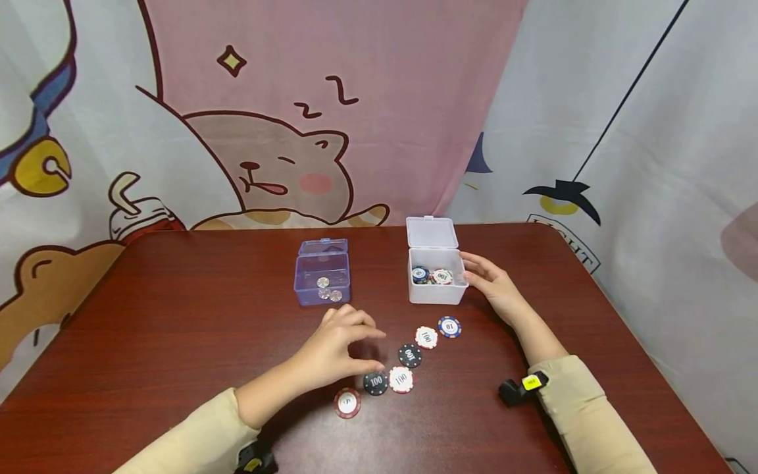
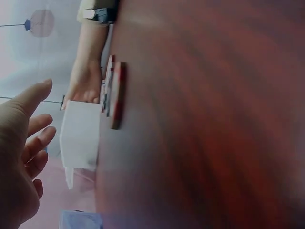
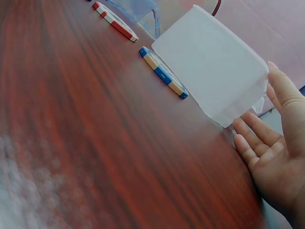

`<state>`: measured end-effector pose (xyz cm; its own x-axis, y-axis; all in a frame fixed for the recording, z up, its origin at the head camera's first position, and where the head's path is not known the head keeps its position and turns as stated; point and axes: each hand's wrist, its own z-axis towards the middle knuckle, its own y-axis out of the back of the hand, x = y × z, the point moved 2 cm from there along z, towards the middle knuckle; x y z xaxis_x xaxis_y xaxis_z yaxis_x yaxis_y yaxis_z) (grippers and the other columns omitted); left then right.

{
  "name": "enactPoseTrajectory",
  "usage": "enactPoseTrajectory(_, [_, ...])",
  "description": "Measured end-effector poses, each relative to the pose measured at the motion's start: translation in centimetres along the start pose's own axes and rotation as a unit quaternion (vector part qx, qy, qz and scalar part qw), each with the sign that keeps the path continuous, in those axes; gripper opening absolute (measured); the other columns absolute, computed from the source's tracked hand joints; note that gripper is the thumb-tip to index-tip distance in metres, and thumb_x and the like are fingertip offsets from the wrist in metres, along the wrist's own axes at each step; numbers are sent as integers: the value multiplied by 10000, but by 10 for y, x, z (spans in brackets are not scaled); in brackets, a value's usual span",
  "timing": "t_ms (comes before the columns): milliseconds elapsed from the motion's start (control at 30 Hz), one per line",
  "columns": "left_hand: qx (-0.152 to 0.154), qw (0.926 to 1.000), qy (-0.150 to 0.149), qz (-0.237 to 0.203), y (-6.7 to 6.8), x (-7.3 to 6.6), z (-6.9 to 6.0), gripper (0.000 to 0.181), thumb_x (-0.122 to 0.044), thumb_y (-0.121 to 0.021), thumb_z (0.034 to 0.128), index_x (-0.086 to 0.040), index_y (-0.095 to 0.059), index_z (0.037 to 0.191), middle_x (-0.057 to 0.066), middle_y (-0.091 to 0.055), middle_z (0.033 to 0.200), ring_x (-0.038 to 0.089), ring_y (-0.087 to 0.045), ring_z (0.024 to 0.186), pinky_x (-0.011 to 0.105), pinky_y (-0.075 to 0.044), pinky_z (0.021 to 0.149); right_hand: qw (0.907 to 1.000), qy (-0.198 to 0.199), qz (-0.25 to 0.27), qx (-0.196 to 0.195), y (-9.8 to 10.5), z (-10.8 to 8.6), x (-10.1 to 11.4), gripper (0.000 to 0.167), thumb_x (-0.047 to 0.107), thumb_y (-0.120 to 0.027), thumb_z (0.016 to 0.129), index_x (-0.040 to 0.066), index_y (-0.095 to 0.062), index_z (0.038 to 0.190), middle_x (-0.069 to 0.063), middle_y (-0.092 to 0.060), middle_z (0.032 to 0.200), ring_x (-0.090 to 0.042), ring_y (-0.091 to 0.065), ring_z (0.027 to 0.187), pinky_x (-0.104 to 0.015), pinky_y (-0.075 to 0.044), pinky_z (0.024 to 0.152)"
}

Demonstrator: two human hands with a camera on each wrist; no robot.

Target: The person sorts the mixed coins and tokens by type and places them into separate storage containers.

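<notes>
My left hand (image 1: 340, 345) hovers over the table with thumb and fingers apart, holding nothing; its thumb tip is close to a black poker chip (image 1: 376, 382). Several more chips lie in a slanting row: a red one (image 1: 347, 403), a white one (image 1: 401, 380), another black one (image 1: 410, 355), a red-edged white one (image 1: 426, 338) and a blue one (image 1: 449, 327). At the right, my right hand (image 1: 494, 288) rests against the side of an open white plastic box (image 1: 438, 294) with chips inside (image 1: 441, 276). In the right wrist view its fingers (image 3: 255, 131) lie loosely by the box.
Left of the white box stands an open blue see-through box (image 1: 304, 296) with several clear, silvery pieces (image 1: 335, 295) in it. Both lids tilt back. The brown table (image 1: 207, 316) ends at a patterned cloth (image 1: 414, 99) behind.
</notes>
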<state>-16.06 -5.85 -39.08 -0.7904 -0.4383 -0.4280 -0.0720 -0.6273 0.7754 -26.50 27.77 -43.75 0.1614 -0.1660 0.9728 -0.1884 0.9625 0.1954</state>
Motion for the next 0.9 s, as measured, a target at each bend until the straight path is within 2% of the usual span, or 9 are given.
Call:
enactPoseTrajectory(233, [569,9984,-2,6,0,0,-17,479,-415,-842,672,-148,-742,1057,-127,-596,976,56,-449,926,317,-303,796,10000,-39,-49,-19,0,-1,2,493,110,-546,979,21,-391,1438,-240,-448,1393,-302,-461,1213,-202,-413,892])
enactPoseTrajectory(367, [771,9970,22,23,0,1,-27,503,-434,-847,651,-165,-741,1062,-141,-590,970,46,-439,916,316,-299,800,10000,-61,-61,-20,0,-1,2,495,112,-548,978,21,-391,1439,-240,-445,1395,-287,-463,1210,-198,-413,890])
enactPoseTrajectory(700, [1035,9946,17,-33,0,6,-47,498,-432,-853,630,-174,-745,1043,-159,-583,962,26,-444,926,297,-283,785,9999,-69,-110,-32,0,0,1,487,123,-549,979,27,-403,1434,-231,-453,1393,-260,-478,1195,-201,-419,889])
enactPoseTrajectory(900, [1082,9940,-161,-17,2,8,-55,524,-466,-856,605,-180,-743,1030,-164,-590,962,19,-440,909,268,-280,757,9999,-64,-94,-25,0,0,1,486,111,-544,980,21,-398,1434,-234,-447,1396,-281,-473,1204,-202,-421,888])
